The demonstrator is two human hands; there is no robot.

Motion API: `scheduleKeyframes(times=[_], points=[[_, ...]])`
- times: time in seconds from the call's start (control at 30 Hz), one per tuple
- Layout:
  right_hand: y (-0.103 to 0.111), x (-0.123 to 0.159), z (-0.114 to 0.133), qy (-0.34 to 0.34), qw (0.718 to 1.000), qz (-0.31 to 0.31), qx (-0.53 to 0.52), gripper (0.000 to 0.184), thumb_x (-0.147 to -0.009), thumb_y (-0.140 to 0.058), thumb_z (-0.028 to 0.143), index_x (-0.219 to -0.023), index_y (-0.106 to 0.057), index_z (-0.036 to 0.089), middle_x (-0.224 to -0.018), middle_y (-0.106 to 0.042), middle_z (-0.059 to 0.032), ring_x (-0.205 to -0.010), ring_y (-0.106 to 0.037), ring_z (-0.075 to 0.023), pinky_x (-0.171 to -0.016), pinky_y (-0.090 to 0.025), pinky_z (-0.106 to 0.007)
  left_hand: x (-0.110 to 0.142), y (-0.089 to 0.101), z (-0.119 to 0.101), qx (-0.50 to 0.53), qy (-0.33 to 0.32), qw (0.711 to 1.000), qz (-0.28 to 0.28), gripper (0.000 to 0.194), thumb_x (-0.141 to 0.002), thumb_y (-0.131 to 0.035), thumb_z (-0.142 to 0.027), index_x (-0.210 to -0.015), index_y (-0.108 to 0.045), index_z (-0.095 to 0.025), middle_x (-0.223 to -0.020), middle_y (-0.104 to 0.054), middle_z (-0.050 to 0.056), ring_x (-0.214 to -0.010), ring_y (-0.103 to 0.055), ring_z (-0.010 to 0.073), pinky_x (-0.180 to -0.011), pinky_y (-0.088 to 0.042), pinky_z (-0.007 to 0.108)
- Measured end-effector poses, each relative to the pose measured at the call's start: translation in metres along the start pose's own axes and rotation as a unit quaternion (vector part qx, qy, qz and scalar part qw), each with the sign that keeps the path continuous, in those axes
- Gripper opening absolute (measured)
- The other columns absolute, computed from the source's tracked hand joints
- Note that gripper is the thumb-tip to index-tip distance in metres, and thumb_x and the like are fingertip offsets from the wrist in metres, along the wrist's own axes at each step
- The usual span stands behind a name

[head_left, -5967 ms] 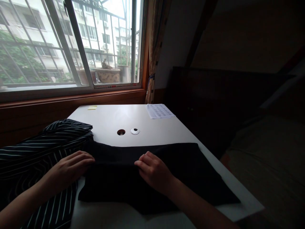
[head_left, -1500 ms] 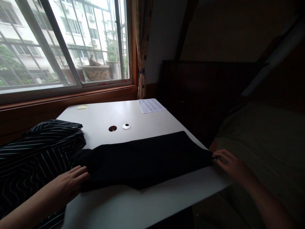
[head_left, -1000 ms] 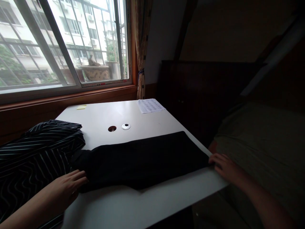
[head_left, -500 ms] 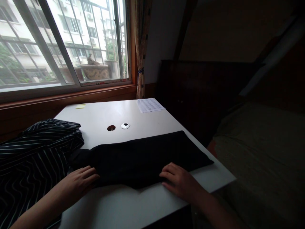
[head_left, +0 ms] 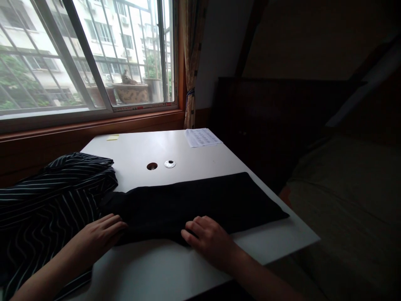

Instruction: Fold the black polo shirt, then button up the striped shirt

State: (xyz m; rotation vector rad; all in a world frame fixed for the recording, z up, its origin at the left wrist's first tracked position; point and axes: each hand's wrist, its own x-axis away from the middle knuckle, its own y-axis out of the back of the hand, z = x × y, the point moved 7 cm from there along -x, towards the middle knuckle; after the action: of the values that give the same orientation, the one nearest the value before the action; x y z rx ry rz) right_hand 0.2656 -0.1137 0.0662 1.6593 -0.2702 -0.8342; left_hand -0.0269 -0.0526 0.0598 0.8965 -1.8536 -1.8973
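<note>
- Black-and-white striped cloth [head_left: 53, 209] lies rumpled over the left side of the white surface [head_left: 140, 267].
- Left hand [head_left: 102, 234]: its grip is bent onto the near left end of the dark cloth [head_left: 225, 200]; whether it pinches fabric, I cannot tell.
- The dark cloth lies flat, stretching rightward across the surface.
- Right hand [head_left: 209, 240]: its grip curls over the cloth's near edge, fingers close together; any pinch is unclear.
- Printed paper [head_left: 203, 138] lies at the far edge.
</note>
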Motion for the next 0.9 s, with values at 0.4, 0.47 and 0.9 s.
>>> scheduleKeyframes(times=[0.4, 0.47, 0.9], points=[[0.004, -0.01, 0.002, 0.038, 0.997, -0.064, 0.006, 0.013, -0.096, -0.051, 0.013, -0.102, -0.062, 0.017, -0.083, -0.064, -0.0033, -0.078, -0.056, -0.0166, -0.07, -0.04, -0.033, 0.007, 0.002, -0.008, -0.031, -0.02, 0.999, -0.024, 0.023, -0.1, -0.046, -0.021, -0.111, -0.066, -0.025, -0.105, -0.067, 0.003, -0.095, -0.063, 0.0182, -0.084, -0.054, 0.029], [0.009, -0.01, 0.001, 0.033, 0.997, -0.072, -0.008, 0.012, -0.096, -0.051, 0.014, -0.098, -0.062, 0.017, -0.082, -0.063, -0.0028, -0.077, -0.055, -0.0161, -0.07, -0.04, -0.033, 0.009, 0.003, -0.01, -0.047, -0.024, 0.998, -0.024, 0.025, -0.099, -0.045, -0.016, -0.11, -0.066, -0.024, -0.105, -0.067, 0.004, -0.097, -0.062, 0.0192, -0.088, -0.053, 0.032], [-0.014, 0.003, 0.002, 0.014, 0.998, 0.029, -0.06, 0.008, -0.093, -0.054, 0.016, -0.095, -0.061, 0.019, -0.084, -0.062, -0.0038, -0.081, -0.054, -0.0179, -0.073, -0.043, -0.031, 0.014, -0.002, -0.013, -0.044, 0.039, 0.997, 0.051, 0.035, -0.085, -0.057, -0.007, -0.112, -0.069, -0.026, -0.12, -0.067, 0.007, -0.112, -0.063, 0.0249, -0.102, -0.049, 0.039]])
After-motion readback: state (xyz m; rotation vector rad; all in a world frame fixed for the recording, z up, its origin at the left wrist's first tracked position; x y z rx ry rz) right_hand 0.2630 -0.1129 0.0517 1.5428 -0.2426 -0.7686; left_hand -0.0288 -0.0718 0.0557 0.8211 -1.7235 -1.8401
